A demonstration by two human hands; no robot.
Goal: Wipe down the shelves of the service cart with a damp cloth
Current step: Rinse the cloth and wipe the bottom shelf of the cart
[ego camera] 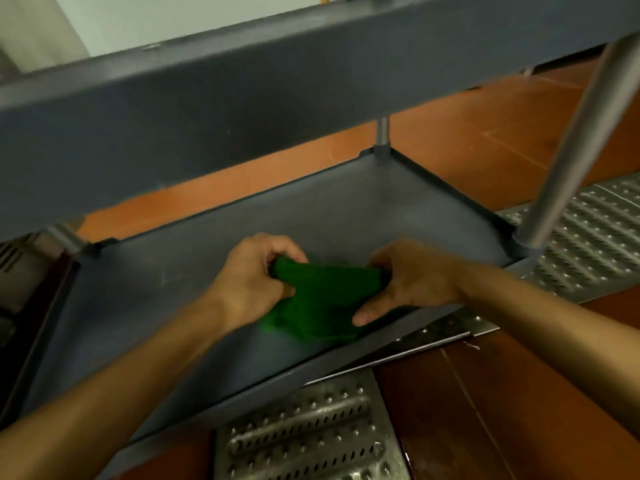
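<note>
A green cloth (322,303) lies bunched on the grey lower shelf (311,216) of the service cart, near its front edge. My left hand (252,275) grips the cloth's left end with curled fingers. My right hand (412,278) grips the right end, its thumb stretched along the cloth's near side. The cloth hangs stretched between both hands, its lower part resting on the shelf. Above, the grey rim of the upper shelf (277,98) crosses the whole view.
A metal cart post (575,140) rises at the right front corner and another post (382,133) at the far corner. Perforated metal floor grates (304,438) lie beneath and right of the cart on orange-brown tiles (485,126).
</note>
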